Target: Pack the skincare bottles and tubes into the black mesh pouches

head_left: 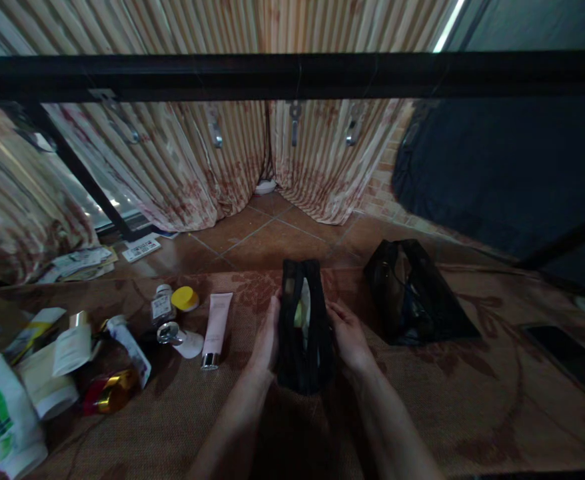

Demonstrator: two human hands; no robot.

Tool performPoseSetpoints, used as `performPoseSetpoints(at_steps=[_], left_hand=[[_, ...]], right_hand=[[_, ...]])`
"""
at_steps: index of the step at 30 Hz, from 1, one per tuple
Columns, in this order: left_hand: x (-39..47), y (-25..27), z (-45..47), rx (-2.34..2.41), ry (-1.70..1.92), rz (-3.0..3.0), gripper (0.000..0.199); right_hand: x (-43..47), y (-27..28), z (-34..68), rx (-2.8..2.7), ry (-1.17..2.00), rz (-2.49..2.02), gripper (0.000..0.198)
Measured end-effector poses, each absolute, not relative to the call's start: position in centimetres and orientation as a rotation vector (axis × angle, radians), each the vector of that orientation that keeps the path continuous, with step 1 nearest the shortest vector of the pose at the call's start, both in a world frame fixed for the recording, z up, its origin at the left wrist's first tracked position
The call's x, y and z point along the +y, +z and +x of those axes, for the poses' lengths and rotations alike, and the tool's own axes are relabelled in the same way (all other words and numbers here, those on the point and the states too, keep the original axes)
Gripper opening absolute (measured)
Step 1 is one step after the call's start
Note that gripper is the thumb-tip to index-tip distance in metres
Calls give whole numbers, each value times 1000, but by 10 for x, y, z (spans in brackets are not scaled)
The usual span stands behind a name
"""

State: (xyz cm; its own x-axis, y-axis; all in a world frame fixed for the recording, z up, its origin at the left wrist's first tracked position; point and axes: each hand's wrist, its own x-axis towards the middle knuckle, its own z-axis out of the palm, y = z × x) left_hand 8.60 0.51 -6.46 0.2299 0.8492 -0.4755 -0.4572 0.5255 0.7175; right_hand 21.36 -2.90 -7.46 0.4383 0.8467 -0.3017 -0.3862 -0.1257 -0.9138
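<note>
A black zip pouch stands in front of me with its top unzipped, and something white and yellowish shows inside. My left hand presses against its left side. On the opposite side, my right hand grips the pouch, fingers along its wall. To the left of the pouch lies a pink tube with a silver cap. Beyond it are a white bottle with a silver top, a small clear bottle with a label and a yellow-lidded jar.
More toiletries crowd the left, among them a white-green tube and a red-gold jar. A black mesh bag sits at right, near a dark phone. A dark metal bar with hooks crosses ahead, before curtains.
</note>
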Motion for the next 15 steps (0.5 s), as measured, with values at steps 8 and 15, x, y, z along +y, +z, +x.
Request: performPoseSetpoints(at_steps=[8, 15], left_hand=[[2, -59, 88, 830, 928, 435, 50], [6, -71, 87, 861, 998, 470, 47]], right_hand=[[-30, -76, 210, -424, 1145, -1288, 47], [-30, -76, 211, -460, 1116, -1318, 44]])
